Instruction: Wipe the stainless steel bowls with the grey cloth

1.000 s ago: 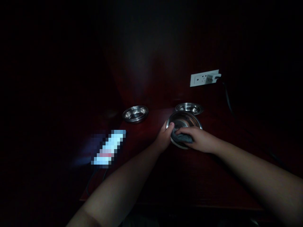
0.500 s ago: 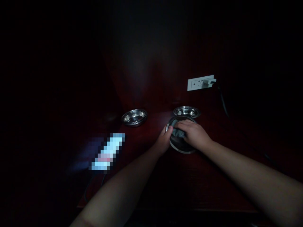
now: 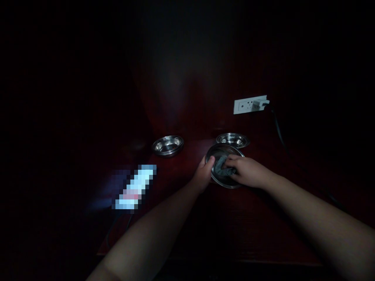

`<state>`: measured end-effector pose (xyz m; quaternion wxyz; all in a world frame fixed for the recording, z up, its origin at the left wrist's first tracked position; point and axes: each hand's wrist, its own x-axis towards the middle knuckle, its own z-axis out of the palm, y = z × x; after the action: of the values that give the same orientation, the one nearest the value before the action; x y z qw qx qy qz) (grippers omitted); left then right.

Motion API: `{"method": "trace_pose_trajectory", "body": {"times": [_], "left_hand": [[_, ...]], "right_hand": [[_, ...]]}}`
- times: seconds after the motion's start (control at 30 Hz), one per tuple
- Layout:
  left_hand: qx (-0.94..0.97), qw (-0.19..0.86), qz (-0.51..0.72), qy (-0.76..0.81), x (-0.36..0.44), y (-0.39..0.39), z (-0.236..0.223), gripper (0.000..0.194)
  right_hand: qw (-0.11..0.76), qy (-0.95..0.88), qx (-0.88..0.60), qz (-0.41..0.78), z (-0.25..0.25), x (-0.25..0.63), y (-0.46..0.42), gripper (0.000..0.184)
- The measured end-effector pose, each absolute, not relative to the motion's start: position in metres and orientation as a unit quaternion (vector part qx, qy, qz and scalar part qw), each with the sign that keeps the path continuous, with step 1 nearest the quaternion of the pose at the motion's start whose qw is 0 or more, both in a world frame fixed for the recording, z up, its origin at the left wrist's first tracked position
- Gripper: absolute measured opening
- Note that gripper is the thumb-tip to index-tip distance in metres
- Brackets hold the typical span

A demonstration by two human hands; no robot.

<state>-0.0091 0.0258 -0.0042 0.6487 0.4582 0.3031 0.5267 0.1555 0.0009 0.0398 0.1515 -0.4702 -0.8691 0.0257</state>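
A shiny metal bowl [image 3: 231,183] is tilted toward me above the dark red tabletop. My left hand [image 3: 203,173] grips its left rim, thumb over the edge and the other fingers hidden behind. Inside the bowl, my right hand [image 3: 247,170] is closed on a dark grey-green cloth [image 3: 220,168], pressing it against the inner wall. Just behind stands another metal bowl [image 3: 233,139], partly covered by the held one. To the left sit stacked metal bowls [image 3: 168,145].
A lit phone-like screen [image 3: 135,188], blurred out, stands at the left with a cable below it. On the back wall, a white socket [image 3: 250,104] holds a plug, its black cord [image 3: 279,130] hanging down at the right. The surroundings are very dark.
My right hand has shifted slightly right and down inside the bowl with the cloth, showing more of the cloth. My left hand keeps its hold on the rim.
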Motion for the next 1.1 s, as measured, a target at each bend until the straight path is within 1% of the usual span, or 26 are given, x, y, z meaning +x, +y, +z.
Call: {"method": "trace_pose_trajectory", "body": {"times": [0.13,0.2,0.5,0.6,0.73,0.9,0.97,1.1], "left_hand": [[0.486,0.634,0.524,0.295,-0.011,0.027,-0.004,0.045],[0.493,0.627,0.528,0.292,-0.011,0.027,-0.005,0.045],[0.501,0.61,0.537,0.297,-0.012,0.026,-0.004,0.046],[0.509,0.606,0.542,0.282,-0.011,0.027,-0.005,0.045],[0.487,0.633,0.536,0.274,-0.011,0.03,-0.008,0.048],[0.454,0.664,0.533,0.262,-0.01,0.034,-0.013,0.051],[0.455,0.665,0.535,0.255,-0.01,0.035,-0.015,0.052],[0.458,0.664,0.531,0.258,-0.009,0.033,-0.011,0.052]], "right_hand": [[0.165,-0.891,-0.411,0.098,0.041,0.156,-0.002,0.02],[0.173,-0.895,-0.393,0.125,0.041,0.154,-0.004,0.02],[0.218,-0.884,-0.374,0.174,0.036,0.147,-0.009,0.014],[0.25,-0.879,-0.359,0.189,0.033,0.146,-0.009,0.021],[0.301,-0.865,-0.355,0.19,0.028,0.144,-0.008,0.03],[0.323,-0.867,-0.338,0.173,0.026,0.139,-0.007,0.031],[0.335,-0.87,-0.33,0.149,0.026,0.138,-0.005,0.037],[0.342,-0.877,-0.324,0.095,0.023,0.14,-0.002,0.059]]}}
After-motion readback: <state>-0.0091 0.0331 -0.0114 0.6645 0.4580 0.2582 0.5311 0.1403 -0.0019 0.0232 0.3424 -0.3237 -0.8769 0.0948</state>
